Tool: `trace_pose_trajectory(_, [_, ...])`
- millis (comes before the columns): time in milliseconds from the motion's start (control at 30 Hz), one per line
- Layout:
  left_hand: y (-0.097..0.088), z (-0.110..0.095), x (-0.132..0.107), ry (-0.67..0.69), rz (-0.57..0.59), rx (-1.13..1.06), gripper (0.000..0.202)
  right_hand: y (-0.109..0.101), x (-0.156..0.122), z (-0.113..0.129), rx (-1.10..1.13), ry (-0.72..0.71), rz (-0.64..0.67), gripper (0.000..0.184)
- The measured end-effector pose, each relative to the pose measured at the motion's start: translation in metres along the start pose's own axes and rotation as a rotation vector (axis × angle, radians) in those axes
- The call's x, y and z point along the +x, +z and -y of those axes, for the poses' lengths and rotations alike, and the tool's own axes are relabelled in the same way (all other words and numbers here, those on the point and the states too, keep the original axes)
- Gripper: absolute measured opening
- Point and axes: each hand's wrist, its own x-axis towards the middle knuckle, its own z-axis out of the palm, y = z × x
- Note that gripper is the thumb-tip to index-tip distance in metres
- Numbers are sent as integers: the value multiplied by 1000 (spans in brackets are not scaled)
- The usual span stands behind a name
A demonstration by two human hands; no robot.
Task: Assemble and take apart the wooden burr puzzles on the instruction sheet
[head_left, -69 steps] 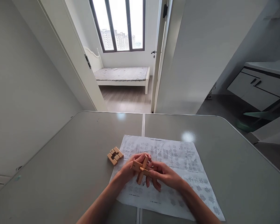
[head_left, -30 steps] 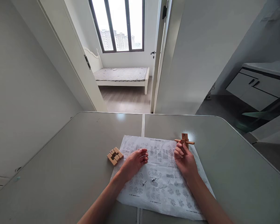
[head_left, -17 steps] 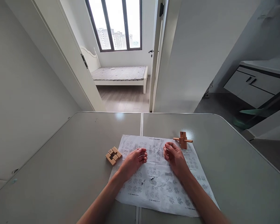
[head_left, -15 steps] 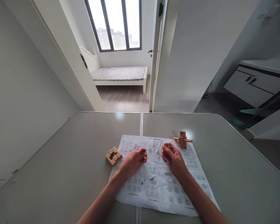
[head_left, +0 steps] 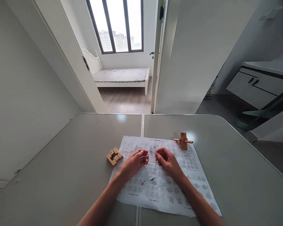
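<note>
A creased, printed paper sheet (head_left: 160,194) covered in small line diagrams lies under both my hands. My left hand (head_left: 137,160) rests above its left half with loosely curled fingers, a gap between thumb and fingers, and nothing visible inside. Opposite it, my right hand (head_left: 167,160) has its thumb and fingertips drawn together; whether anything small is between them is hidden. Left of my left hand, a wooden block puzzle (head_left: 114,156) with a square hole sits at the sheet's edge. Beyond my right hand, a cross-shaped wooden puzzle (head_left: 183,141) stands at the sheet's upper right corner.
The grey-green table (head_left: 85,157) has a seam (head_left: 142,125) running down its middle and a pale raised edge. Past it, a doorway opens on a room with a bed (head_left: 122,75). A white cabinet (head_left: 259,84) stands at the far right.
My right hand has moved left, closer to my left hand, and its thumb and fingers still meet. My left hand and both wooden puzzles have stayed about where they were.
</note>
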Motion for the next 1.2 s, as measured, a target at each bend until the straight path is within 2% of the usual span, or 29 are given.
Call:
trace_pose_trajectory(867, [-1,6,-2,71,24,133,28,2,-3,2,-141,-99,34,27])
trace_pose_trajectory(1200, [-7,14,-3,124,40,142,31,4,-6,4,-164,-100,46,31])
